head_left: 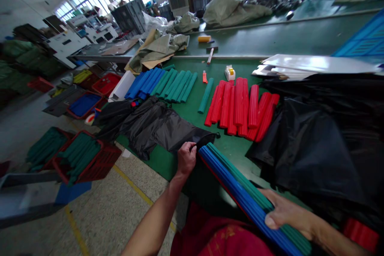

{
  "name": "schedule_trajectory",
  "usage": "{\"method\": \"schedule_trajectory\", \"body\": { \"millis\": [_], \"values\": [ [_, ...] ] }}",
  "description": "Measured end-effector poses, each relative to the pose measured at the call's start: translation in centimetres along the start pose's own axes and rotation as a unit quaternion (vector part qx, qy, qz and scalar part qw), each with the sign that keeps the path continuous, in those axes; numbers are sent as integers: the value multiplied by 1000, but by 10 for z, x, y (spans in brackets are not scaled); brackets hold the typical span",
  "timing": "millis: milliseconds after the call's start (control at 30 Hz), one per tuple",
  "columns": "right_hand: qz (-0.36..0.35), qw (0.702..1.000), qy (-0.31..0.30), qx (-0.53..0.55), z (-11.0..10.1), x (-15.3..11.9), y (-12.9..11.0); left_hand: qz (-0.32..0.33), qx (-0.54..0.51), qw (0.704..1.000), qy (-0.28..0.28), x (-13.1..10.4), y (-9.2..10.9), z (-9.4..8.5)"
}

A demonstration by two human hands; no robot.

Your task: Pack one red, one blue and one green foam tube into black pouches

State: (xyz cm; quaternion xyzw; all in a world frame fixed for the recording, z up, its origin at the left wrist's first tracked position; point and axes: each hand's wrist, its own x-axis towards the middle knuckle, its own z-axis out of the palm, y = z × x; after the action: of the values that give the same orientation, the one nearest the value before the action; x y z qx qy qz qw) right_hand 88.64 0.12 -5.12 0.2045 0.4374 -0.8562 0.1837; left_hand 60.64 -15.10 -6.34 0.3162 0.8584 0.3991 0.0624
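Note:
My right hand [283,212] is wrapped round a bundle of long ribbed rods, a blue one [240,194] and a green one [232,172] side by side, with a red edge showing below. The bundle slants across the table's front edge. At its far end, my left hand [187,158] pinches the mouth of a black drawstring bag [177,130], which lies flat on the green table. The rods' tip is close beside the bag's mouth; I cannot tell whether it is inside. Beyond lie red ribbed rods [238,104] and a single green rod [205,95].
Blue rods [145,82] and more green rods [180,84] lie at the back left. A tape dispenser [230,73] and an orange cutter [204,77] sit mid-table. Black bags [309,148] are heaped at right, below white sheets [315,66]. Red crates [103,160] stand on the floor at left.

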Motion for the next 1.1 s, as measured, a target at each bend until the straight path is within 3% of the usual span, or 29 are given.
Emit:
{"method": "schedule_trajectory", "body": {
  "millis": [233, 400, 600, 667, 800, 933, 1033, 1100],
  "values": [
    [10, 999, -30, 15, -2, 11, -10, 188, 1, 982, -4, 5, 18, -11],
    [-3, 998, -9, 55, -6, 17, 2, 320, 79, 940, -92, -2, 32, -8],
    [-47, 993, 21, 104, -23, 19, 24, 302, 73, 947, -75, -19, 7, 0],
    [-56, 992, 8, 115, -22, 22, 23, 316, 58, 943, -85, -27, 9, 6],
    [-56, 991, -23, 120, -14, 30, 6, 367, 32, 921, -123, -39, 44, 18],
    [-66, 992, -35, 106, -8, 33, -17, 411, 56, 896, -162, -37, 81, 18],
    [-68, 993, -37, 89, -6, 31, -27, 424, 30, 885, -190, -26, 89, 8],
    [-64, 994, -42, 79, -3, 29, -29, 390, 10, 906, -161, -14, 86, 2]
  ]
}}
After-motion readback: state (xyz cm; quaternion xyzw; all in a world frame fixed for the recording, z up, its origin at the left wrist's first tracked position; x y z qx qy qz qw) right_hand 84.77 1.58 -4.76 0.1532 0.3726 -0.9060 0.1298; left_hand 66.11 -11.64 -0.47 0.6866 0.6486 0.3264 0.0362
